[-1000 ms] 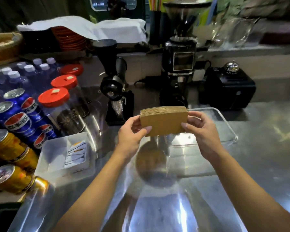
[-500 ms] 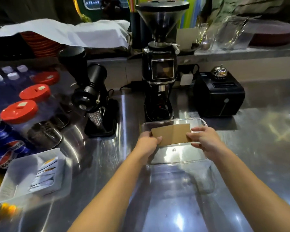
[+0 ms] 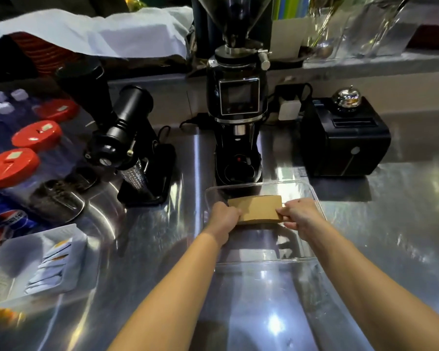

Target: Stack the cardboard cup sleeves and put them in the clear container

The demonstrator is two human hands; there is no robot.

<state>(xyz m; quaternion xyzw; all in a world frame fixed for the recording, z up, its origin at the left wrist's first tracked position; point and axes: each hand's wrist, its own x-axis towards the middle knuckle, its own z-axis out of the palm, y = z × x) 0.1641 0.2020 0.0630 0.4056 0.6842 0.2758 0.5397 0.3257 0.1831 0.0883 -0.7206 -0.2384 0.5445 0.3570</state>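
Note:
A stack of brown cardboard cup sleeves (image 3: 257, 208) lies low inside the clear container (image 3: 261, 260), toward its far half. My left hand (image 3: 223, 218) grips the stack's left end and my right hand (image 3: 299, 216) grips its right end, both reaching down into the container. The container stands on the steel counter right in front of a black coffee grinder (image 3: 237, 110). The stack's underside is hidden, so I cannot tell whether it rests on the container floor.
A second black grinder (image 3: 127, 145) stands to the left, a black box with a chrome bell (image 3: 345, 138) to the right. Red-lidded jars (image 3: 13, 168), blue cans (image 3: 8, 221) and a white tray of sachets (image 3: 43, 259) crowd the left side.
Both hands have carried the sleeve stack forward and down, from above the counter into the clear container. My head has leaned in closer.

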